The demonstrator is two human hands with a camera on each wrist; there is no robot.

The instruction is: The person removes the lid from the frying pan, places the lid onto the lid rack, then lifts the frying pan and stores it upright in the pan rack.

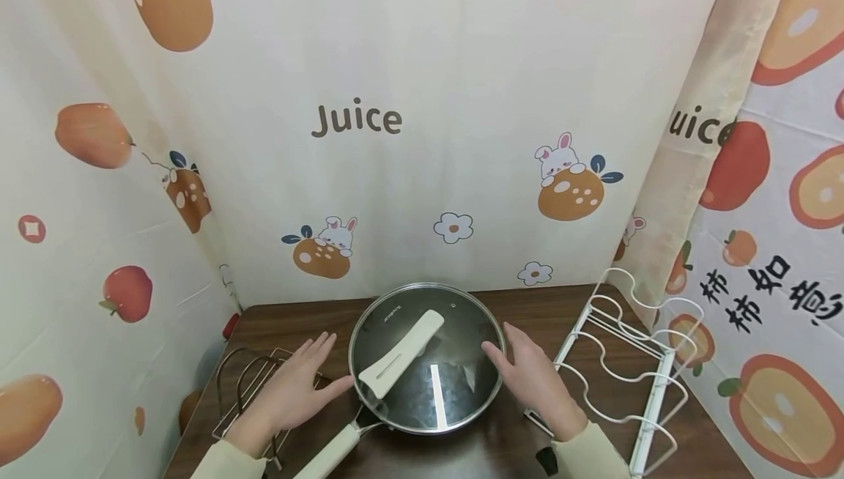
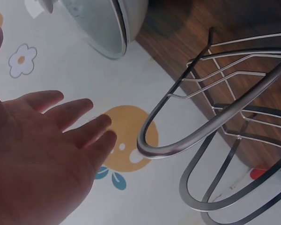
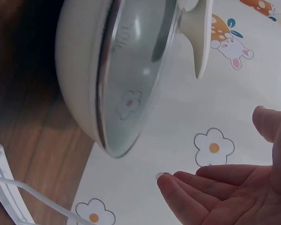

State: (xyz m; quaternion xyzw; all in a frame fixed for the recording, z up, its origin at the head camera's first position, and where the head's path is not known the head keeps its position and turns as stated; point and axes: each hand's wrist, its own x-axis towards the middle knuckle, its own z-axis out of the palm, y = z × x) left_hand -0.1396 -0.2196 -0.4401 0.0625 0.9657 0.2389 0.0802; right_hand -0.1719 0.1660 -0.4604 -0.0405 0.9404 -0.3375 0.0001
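A cream wok (image 3: 77, 61) with a long cream handle (image 1: 330, 452) stands on the brown table, covered by a glass lid (image 1: 455, 362). Across the lid lies its long cream lid handle (image 1: 404, 354). My left hand (image 1: 293, 385) is held to the left of the wok, fingers spread and thumb pointing at the lid's rim. On the opposite side my right hand (image 1: 530, 370) hovers by the rim with fingers extended. Both palms face the wok and hold nothing; the wrist views show each hand's fingers apart from it.
A dark metal wire rack (image 2: 215, 117) stands at the left, partly behind my left forearm. At the right is a white wavy wire rack (image 1: 649, 420). A small metal-edged item (image 1: 539, 422) lies by my right wrist. Printed curtains (image 1: 422, 171) hang behind the table (image 1: 290, 310).
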